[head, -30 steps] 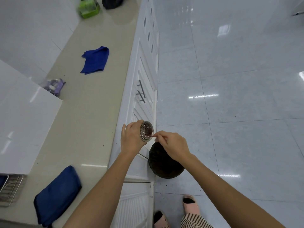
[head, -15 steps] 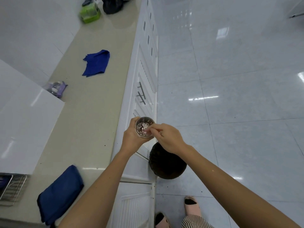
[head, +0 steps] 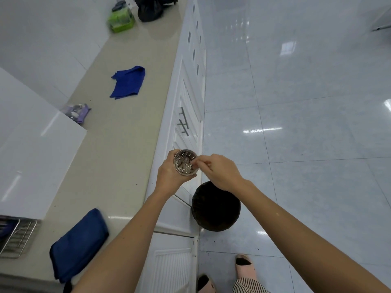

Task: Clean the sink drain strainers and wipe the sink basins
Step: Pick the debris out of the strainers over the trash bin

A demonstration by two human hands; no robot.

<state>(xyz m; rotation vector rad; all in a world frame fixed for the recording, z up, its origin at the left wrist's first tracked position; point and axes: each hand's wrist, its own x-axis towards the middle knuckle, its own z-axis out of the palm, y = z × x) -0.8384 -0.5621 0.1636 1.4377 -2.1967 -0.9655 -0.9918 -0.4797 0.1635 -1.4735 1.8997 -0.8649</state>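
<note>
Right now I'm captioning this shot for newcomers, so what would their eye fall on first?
The metal strainer, gripped by the left hand at the counter edge, with the fingertips of the right hand reaching inside it. Below them on the tiled floor stands a round black bin, and a bright blue cloth lies on the counter farther back.

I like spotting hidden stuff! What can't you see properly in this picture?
Head view:
- What the right hand picks at inside the round metal drain strainer held by the left hand: too small, behind its fingers.
- Inside the black round bin: too dark, right wrist covers its rim.
- Metal wire rack: cut off by the left edge.
</note>
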